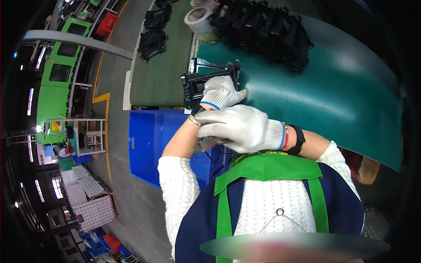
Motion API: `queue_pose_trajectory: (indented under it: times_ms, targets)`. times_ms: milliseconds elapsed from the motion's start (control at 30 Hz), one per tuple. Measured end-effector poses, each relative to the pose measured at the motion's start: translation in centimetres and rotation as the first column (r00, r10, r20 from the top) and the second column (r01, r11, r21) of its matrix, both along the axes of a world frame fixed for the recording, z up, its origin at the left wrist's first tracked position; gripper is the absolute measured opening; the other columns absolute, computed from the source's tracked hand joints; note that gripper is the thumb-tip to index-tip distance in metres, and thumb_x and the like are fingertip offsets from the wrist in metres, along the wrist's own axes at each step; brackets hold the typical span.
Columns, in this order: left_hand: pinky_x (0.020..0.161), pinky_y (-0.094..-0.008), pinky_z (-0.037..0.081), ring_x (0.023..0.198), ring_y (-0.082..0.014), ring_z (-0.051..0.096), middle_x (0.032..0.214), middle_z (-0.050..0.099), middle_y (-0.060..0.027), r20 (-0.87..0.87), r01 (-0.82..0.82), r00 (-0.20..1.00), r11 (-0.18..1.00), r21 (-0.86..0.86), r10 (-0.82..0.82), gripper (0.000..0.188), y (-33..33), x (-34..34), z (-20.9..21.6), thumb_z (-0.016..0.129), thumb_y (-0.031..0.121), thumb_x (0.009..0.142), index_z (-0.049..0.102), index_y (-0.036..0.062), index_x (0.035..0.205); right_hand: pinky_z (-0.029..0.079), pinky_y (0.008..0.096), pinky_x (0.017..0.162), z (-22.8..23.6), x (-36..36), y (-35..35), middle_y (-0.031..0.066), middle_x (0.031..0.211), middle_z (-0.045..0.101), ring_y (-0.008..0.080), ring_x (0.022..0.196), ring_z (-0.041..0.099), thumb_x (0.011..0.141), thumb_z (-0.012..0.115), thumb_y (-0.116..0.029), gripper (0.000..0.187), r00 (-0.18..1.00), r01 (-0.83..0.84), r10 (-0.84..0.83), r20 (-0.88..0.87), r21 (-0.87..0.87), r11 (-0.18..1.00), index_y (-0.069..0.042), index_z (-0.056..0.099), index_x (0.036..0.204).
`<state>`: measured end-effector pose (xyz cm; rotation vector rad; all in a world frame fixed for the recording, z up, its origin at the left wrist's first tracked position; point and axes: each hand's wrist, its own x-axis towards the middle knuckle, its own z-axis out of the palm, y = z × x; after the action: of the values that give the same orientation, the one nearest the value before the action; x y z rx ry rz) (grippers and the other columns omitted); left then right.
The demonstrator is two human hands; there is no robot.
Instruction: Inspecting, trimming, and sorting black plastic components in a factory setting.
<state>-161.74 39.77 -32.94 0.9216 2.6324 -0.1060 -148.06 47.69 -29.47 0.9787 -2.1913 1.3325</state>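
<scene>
My left hand point(220, 90), in a white knit glove with a blue cuff edge, is closed on a black plastic frame part point(191, 84) at the left edge of the green tabletop point(298, 105). The part has open slots and long arms pointing away from me. My right hand point(247, 128), gloved the same way, crosses in front of my left wrist with its fingers curled. Something small and greyish point(206, 144) shows blurred below those fingers; its kind cannot be made out.
A blue bin point(149, 120) stands below the table edge. To the left, a ribbed conveyor belt point(160, 79) carries black parts point(152, 43). Tape rolls point(199, 19) and a pile of black parts point(267, 33) sit at the back. A person point(66, 151) is far left.
</scene>
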Motion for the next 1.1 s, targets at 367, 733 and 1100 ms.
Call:
queue_pose_trajectory:
  times_ms: [367,733,1100]
  targets:
    - [0.091,-0.0449,0.059,0.103,-0.0379,0.075,0.106,0.076,-0.0267,0.102,-0.192,0.977,0.98,0.056,0.186,0.084,5.6,2.2,-2.6,0.065,0.074,0.083,0.076,-0.0056,0.106,0.056,0.034,0.06,-6.6,4.3,4.7,0.001,0.119,0.071,0.0187,0.067,0.066,0.087,0.071,-0.021,0.024,0.902,0.414,-0.324,-0.286,0.356,0.838,-0.019,0.07,0.111]
    - [0.094,-0.0476,0.057,0.107,-0.0407,0.073,0.113,0.074,-0.0279,0.154,-0.185,0.977,0.952,0.243,0.15,0.086,7.2,2.5,-3.0,0.06,0.073,0.086,0.07,-0.0023,0.126,0.052,0.0338,0.056,-10.6,5.6,6.8,0.0013,0.127,0.072,0.0186,0.06,0.059,0.081,0.077,-0.019,0.029,0.859,0.464,-0.37,-0.354,0.236,0.854,-0.02,0.073,0.109]
    - [0.099,-0.0504,0.053,0.118,-0.0455,0.068,0.122,0.07,-0.0331,0.171,-0.176,0.975,0.968,0.181,0.145,0.101,6.3,2.0,-2.6,0.052,0.082,0.088,0.065,-0.0092,0.129,0.058,0.0432,0.07,-10.1,8.1,10.5,0.015,0.136,0.067,0.0303,0.088,0.072,0.086,0.074,-0.009,0.042,0.966,0.243,-0.241,0.095,-0.013,0.97,-0.011,0.066,0.127]
